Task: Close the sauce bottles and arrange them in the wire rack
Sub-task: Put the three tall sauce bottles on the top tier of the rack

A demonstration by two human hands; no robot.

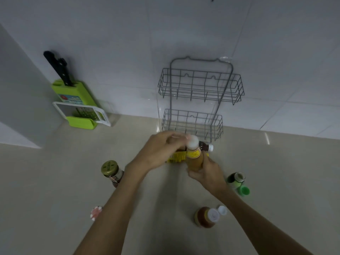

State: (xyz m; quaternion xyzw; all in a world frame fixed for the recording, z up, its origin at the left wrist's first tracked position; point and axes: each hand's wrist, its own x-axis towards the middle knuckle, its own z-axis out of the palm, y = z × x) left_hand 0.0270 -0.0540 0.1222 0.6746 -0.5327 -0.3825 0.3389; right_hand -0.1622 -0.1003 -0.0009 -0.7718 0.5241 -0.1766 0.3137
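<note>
Here, near the table's left edge, a gold-lidded glass jar (111, 171) stands capped. Centre: left hand (161, 150) pinches the white cap (192, 142), likely twisting it shut, while right hand (206, 173) clamps the smooth amber bottle (195, 160) to brace it. Wire rack (200, 100), thin grey metal, stands empty at the back edge. Right: green bottle (235, 179) uncapped.

The scene is dimly and evenly lit, with a cool grey cast over the tiled wall (110, 34). Small glare streaks are seen on the glossy surface (267, 138) near the wall. Soft shadows are cast beneath the forearms. The left hand (161, 150) is smeared by motion blur, and the white cap (192, 142) under it is softened. Straight lines are bent outward by wide-angle distortion towards the edges.
</note>
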